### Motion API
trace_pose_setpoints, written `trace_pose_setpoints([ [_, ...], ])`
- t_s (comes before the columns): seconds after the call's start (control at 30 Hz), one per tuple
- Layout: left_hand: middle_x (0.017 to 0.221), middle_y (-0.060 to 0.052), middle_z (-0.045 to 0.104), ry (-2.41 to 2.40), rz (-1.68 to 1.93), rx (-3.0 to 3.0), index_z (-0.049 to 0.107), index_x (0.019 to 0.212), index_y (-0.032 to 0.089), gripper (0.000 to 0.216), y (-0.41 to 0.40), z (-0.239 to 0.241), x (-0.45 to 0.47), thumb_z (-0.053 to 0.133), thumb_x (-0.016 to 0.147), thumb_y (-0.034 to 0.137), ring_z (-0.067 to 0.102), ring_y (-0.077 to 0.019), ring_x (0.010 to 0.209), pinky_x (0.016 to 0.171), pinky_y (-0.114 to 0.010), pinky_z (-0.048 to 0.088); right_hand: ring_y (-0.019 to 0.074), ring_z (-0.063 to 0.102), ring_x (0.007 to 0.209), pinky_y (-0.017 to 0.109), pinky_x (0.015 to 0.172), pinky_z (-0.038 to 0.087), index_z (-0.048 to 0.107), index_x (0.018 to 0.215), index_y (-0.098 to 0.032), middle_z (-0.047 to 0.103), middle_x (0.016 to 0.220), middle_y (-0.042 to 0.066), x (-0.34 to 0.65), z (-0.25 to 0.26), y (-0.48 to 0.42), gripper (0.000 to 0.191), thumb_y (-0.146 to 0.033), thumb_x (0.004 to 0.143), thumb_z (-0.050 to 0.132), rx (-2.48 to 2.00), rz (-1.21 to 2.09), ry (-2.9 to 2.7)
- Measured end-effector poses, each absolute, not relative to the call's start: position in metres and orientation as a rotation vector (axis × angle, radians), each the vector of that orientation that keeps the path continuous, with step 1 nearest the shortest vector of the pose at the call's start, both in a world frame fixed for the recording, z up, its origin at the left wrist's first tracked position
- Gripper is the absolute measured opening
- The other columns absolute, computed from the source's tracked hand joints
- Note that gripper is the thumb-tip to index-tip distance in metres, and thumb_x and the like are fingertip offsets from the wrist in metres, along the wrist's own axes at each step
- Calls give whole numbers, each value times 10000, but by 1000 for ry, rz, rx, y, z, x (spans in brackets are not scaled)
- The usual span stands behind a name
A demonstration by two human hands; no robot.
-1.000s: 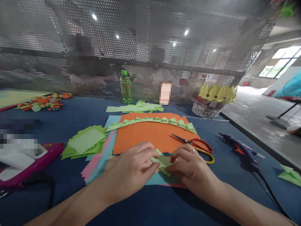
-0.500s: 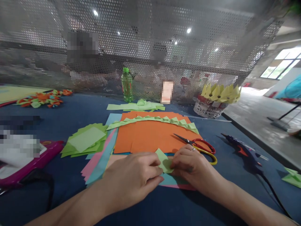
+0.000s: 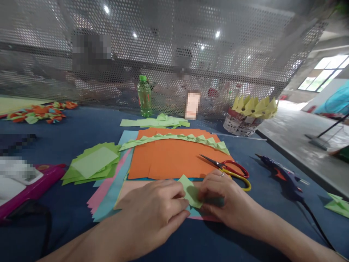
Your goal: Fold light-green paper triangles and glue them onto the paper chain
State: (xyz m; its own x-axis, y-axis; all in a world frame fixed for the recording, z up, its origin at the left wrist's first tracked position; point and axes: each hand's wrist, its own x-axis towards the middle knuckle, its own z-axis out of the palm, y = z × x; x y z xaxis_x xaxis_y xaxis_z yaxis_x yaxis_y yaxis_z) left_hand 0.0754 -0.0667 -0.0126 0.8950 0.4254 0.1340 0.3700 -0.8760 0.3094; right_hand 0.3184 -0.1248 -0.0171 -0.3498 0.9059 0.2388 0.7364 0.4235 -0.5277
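Between my two hands is a small piece of light green paper (image 3: 191, 192), pinched from both sides, its upper corner pointing away from me. My left hand (image 3: 163, 203) has its fingers curled on the paper's left edge. With a ring on one finger, my right hand (image 3: 222, 194) grips the right edge. Both hands are low over a stack of coloured paper, with orange sheets (image 3: 171, 156) on top. Across these lies a folded green zigzag strip (image 3: 174, 137). Scissors (image 3: 226, 168) with red and yellow handles rest just beyond my right hand.
Green paper squares (image 3: 94, 162) are piled at the left, near a magenta device (image 3: 46, 185). A glue gun (image 3: 280, 174) with its cord lies at the right. Farther back stand a green bottle (image 3: 144, 96) and a basket (image 3: 240, 122) with yellow paper points, before a perforated metal screen (image 3: 163, 47).
The green paper has turned slightly and shows more of its face between my fingers. My hands stay almost in place, while the view has shifted a little to the right.
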Motion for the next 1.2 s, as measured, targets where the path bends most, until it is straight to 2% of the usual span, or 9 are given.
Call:
trace_pose_setpoints([
  [0.17,976,-8,640,623,301,2785,698,1069,275,224,-68,-12,74,477,1042,289,622,-200,894,741,-318,433,148,551,776,301,762,387,612,742,-206,660,758,-36,318,-18,-125,186,-113,842,738,-1396,479,-2194],
  [0.33,997,-3,642,595,352,2779,699,1032,259,209,-70,-11,74,489,1035,257,618,-185,886,716,-307,422,158,561,814,312,771,379,666,875,-213,641,812,-21,314,-16,-126,82,-142,884,705,-1470,509,-2137],
  [0.43,970,-2,629,605,336,2785,695,1008,249,221,-70,-13,74,476,1039,260,613,-181,861,706,-318,411,174,555,817,322,761,376,681,880,-205,635,813,-3,313,-18,-125,34,-197,910,694,-1509,487,-2106],
  [0.7,971,-1,635,639,389,2775,659,984,233,228,-69,-20,73,447,1056,274,612,-171,852,726,-321,409,174,520,743,318,710,351,605,742,-192,615,742,-1,310,-23,-125,191,-193,920,673,-1644,370,-2073],
  [1.2,989,-14,630,656,356,2770,652,1004,242,265,-67,-21,75,400,1071,284,607,-180,876,748,-327,419,183,527,734,310,682,384,577,713,-199,629,732,7,305,-26,-128,213,-174,900,675,-1690,254,-2047],
])
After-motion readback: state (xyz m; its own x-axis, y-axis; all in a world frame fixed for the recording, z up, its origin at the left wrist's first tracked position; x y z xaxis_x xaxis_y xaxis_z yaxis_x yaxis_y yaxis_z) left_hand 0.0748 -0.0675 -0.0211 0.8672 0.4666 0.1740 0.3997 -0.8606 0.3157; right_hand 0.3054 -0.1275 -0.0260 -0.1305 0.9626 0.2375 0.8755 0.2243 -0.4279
